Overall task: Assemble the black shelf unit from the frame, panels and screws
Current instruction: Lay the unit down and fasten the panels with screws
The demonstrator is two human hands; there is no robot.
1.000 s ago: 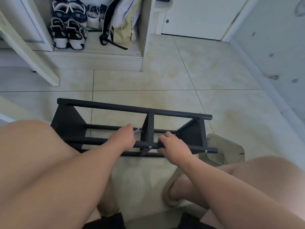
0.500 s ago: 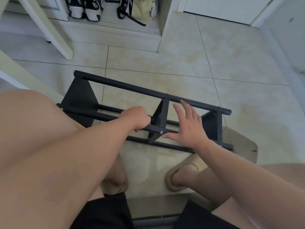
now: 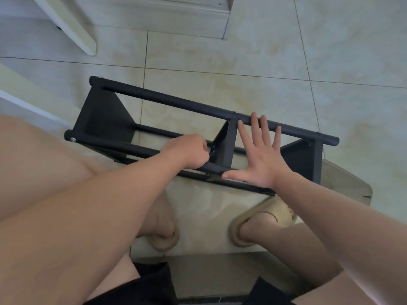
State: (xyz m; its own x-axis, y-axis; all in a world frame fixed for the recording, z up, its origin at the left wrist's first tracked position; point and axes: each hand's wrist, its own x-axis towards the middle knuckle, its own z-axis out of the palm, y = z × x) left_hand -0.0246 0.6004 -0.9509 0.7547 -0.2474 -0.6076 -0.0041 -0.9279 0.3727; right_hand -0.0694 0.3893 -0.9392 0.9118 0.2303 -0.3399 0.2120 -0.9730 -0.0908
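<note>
Tightening at mid-frame, the left hand (image 3: 189,151) fists round a barely visible small metal tool (image 3: 211,151) at the near rail (image 3: 123,147) of the shelf unit (image 3: 101,119), which lies on the floor. The right hand (image 3: 262,160), flat with fingers spread just right of the middle panel (image 3: 228,146), should brace the frame against twisting.

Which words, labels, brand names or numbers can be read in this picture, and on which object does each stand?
None can be read. The black shelf frame, the sandals, the floor tiles and the white furniture show no text; the small tool in the left hand is too small to tell.
</note>
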